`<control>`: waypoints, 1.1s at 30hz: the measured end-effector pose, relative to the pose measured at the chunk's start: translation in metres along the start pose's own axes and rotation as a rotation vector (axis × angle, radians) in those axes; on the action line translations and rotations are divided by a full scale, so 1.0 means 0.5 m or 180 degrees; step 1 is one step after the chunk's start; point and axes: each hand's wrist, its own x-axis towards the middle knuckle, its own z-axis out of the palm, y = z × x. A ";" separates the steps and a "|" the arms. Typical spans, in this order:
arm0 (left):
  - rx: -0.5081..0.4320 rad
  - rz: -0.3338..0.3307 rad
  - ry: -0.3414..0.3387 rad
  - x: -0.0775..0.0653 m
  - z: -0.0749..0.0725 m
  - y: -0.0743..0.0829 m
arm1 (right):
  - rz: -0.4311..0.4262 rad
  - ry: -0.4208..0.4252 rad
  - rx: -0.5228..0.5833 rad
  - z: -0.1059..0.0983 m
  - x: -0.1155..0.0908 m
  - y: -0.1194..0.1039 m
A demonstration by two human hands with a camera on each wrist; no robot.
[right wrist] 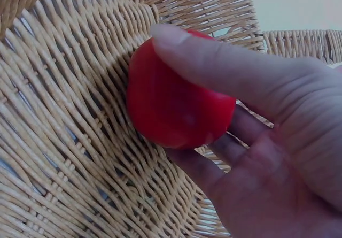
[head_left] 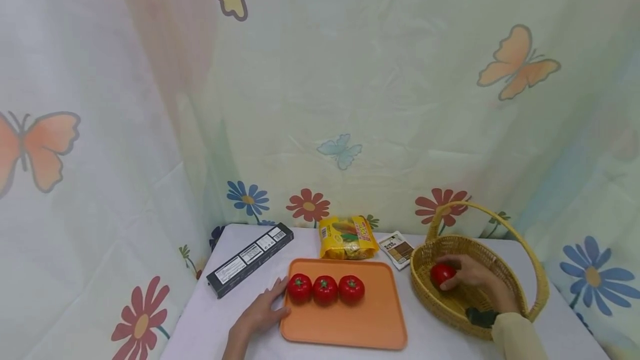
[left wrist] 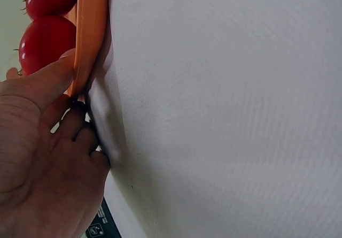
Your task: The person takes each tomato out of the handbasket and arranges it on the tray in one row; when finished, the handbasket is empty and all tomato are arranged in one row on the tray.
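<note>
My right hand (head_left: 467,271) reaches down into the wicker basket (head_left: 425,293). It grips a red tomato (right wrist: 179,99), thumb across one side and fingers round the other, close over the woven bottom. At the left edge of the orange tray (head_left: 350,326), my left hand (head_left: 261,310) holds the rim. In the left wrist view its thumb (left wrist: 51,83) lies at the rim and the other fingers bend against the outer side. Three tomatoes (head_left: 325,290) sit in a row along the tray's upper left part, the leftmost close to the left fingers.
A long black box (head_left: 250,260) lies slanted at the left. Behind the tray are a yellow packet (head_left: 348,238) and a small brown-and-white packet (head_left: 396,250). The basket's tall handle (head_left: 500,221) arches over it. Something dark (head_left: 481,317) shows beside the right sleeve. A printed curtain hangs behind.
</note>
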 end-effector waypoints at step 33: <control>0.0088 -0.0103 0.0031 0.002 0.003 0.000 | -0.0085 0.0338 0.0178 0.007 -0.027 -0.035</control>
